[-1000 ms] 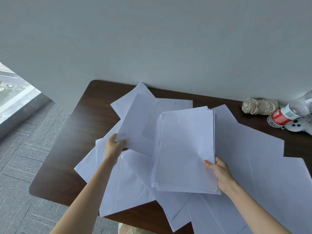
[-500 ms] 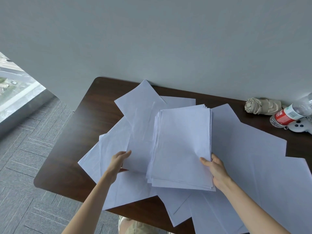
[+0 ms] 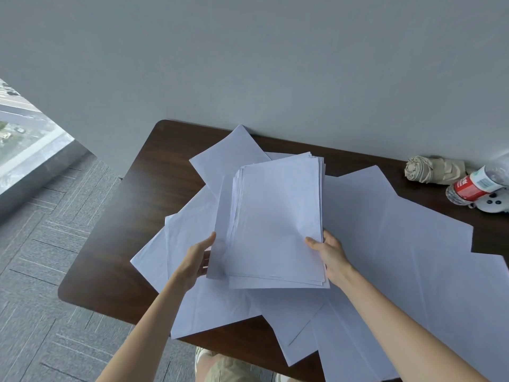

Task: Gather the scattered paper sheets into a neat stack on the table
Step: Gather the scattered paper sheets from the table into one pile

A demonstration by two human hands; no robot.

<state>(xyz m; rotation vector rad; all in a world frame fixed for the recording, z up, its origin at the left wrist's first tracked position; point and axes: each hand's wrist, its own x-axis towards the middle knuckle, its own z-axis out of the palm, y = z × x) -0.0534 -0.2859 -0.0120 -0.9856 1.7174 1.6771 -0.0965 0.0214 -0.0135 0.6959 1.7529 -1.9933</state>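
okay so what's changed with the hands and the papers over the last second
The left hand carried the loose sheet it was holding rightward, up against the left side of the stack. The right hand kept its hold on the stack's lower right corner. The scattered sheets, bottle and folded umbrella stayed where they were.

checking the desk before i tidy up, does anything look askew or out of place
Yes. Loose sheets lie fanned at odd angles across the table, some overhanging its near edge. The stack between both hands has uneven, staggered edges. A water bottle lies on its side at far right.
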